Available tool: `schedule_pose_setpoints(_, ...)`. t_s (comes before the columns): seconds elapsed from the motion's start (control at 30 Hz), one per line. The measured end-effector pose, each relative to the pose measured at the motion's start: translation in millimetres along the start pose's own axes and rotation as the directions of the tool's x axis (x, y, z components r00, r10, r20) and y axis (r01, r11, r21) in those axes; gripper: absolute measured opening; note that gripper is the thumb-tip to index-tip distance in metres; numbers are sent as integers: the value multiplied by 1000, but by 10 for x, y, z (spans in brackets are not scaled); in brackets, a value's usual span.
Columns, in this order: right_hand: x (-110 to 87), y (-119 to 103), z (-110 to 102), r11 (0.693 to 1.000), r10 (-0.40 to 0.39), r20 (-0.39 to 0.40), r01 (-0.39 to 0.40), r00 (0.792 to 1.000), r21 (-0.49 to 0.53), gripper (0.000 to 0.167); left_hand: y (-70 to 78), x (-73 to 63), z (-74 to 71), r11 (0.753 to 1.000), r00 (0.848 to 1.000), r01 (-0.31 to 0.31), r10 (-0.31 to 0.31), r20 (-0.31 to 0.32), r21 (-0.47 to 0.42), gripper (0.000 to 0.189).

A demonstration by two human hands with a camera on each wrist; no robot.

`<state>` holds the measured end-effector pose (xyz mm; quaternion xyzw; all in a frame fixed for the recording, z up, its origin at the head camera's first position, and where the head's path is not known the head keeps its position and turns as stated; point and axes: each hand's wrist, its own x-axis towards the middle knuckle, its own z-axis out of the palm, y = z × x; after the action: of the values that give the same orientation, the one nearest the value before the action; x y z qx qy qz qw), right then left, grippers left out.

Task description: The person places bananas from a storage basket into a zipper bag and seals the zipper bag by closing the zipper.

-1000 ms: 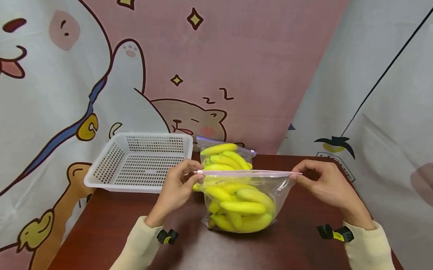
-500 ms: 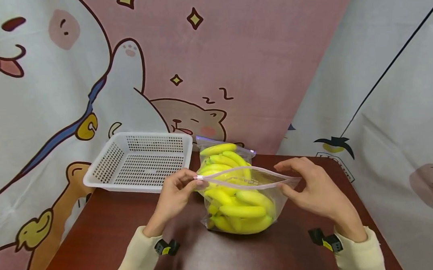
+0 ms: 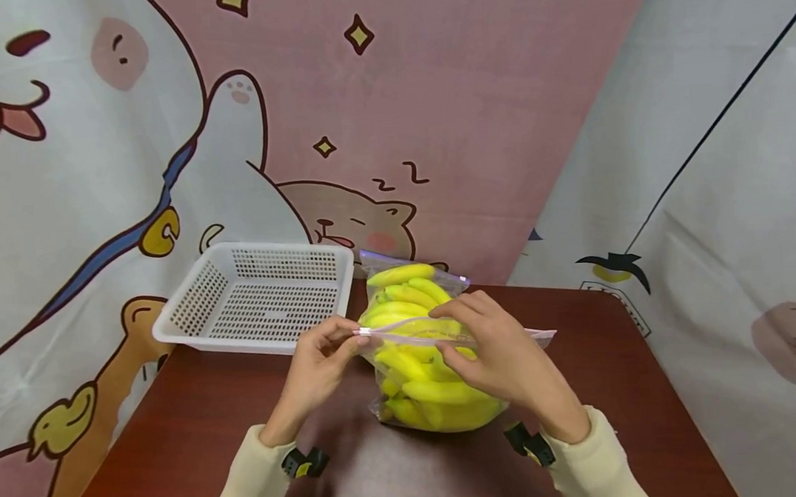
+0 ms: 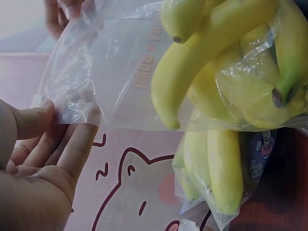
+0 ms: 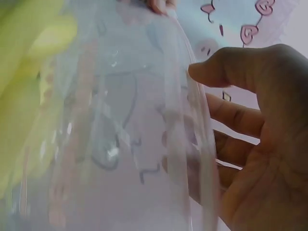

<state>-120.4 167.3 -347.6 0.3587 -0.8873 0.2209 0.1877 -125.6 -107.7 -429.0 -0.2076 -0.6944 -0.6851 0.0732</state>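
A clear zip bag [image 3: 437, 384] of yellow bananas [image 4: 187, 62] stands on the table, its pink-edged mouth parted a little in the middle. My left hand [image 3: 323, 359] pinches the mouth's left corner at the white slider [image 3: 363, 331], thumb in front and fingers behind. Over the right part of the mouth is my right hand [image 3: 502, 348]. Its thumb lies on the near side and its fingers on the far side, spread apart; the right wrist view shows those fingers through the film. Right of this hand, the bag's right corner sticks out free.
Just behind stands a second zip bag [image 3: 450, 279] with a purple edge, filled with bananas. A white perforated plastic basket [image 3: 205, 341] sits at the back left of the dark red table [image 3: 610, 373]. Printed cloth hangs behind and at the sides.
My right hand has let go of the bag's right corner and moved left along the mouth. The mouth, pulled straight before, has parted. My left hand keeps its pinch, shifting slightly.
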Motion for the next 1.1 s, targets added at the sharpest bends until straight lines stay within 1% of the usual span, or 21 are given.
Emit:
schedule_pose_setpoints(0.17,185,-124,182,998,-55,6,55,998,-33,27,2,-15,-11,999,1000,-21,20,2,25,8)
schedule_pose_setpoints(0.3,319,-233,344,994,-108,9,108,994,-35,22,0,-26,-17,995,998,-56,57,-8,85,5)
schedule_pose_setpoints(0.43,404,-313,480,988,-154,-24,154,988,-21,15,6,-30,-17,986,995,-95,98,-13,138,5)
schedule_pose_setpoints(0.47,414,-326,501,987,-161,-36,160,986,-24,14,9,-30,-17,986,995,-98,101,-11,137,5)
schedule_pose_setpoints(0.63,415,-355,545,986,-164,-74,164,984,-13,13,23,-42,-26,986,995,-97,100,-15,132,5)
schedule_pose_setpoints(0.8,406,-359,558,984,-175,-102,175,979,-4,12,40,-45,-26,983,992,-124,128,-20,136,6)
schedule_pose_setpoints(0.9,394,-351,550,985,-170,-101,171,980,7,9,54,-42,-14,978,988,-149,154,-17,148,7)
schedule_pose_setpoints(1.0,371,-333,527,989,-145,-86,147,986,16,7,62,-36,0,970,984,-170,175,-18,172,8)
schedule_pose_setpoints(1.1,337,-302,488,993,-120,-77,121,990,10,6,62,-24,5,971,986,-160,167,-24,180,4)
